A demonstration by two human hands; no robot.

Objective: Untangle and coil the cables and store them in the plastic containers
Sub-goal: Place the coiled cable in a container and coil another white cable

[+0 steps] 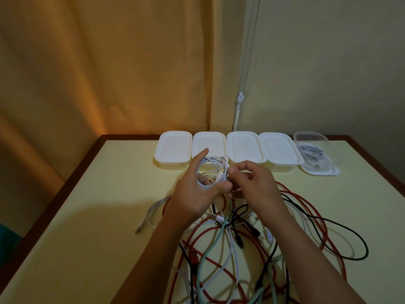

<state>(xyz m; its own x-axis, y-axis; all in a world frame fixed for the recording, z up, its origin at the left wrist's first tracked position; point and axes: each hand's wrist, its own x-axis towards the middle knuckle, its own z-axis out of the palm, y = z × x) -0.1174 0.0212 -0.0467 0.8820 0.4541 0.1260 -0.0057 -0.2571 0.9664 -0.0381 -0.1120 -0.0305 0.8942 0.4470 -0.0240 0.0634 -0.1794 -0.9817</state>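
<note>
Yellow table (109,216) w/ orange curtain (109,62)

Pale yellow tabletop (109,194) with dark brown edging. Four opaque white lidded plastic containers (173,150); fifth clear plastic container (315,150) on a white lid. Coiled white cable (210,170). Tangle: red cable (306,207), black cable (350,233), mint-green cable (210,251). Orange-tan curtain (109,62).

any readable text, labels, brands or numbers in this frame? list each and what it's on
None readable.
The four lidded containers: lids plain white, no print visible.
The open clear container and the lid under it: no label visible.
The white cable coil in the left hand and right hand: no marking legible.
The loose cables on the table: connectors too small and blurred for any marking.
</note>
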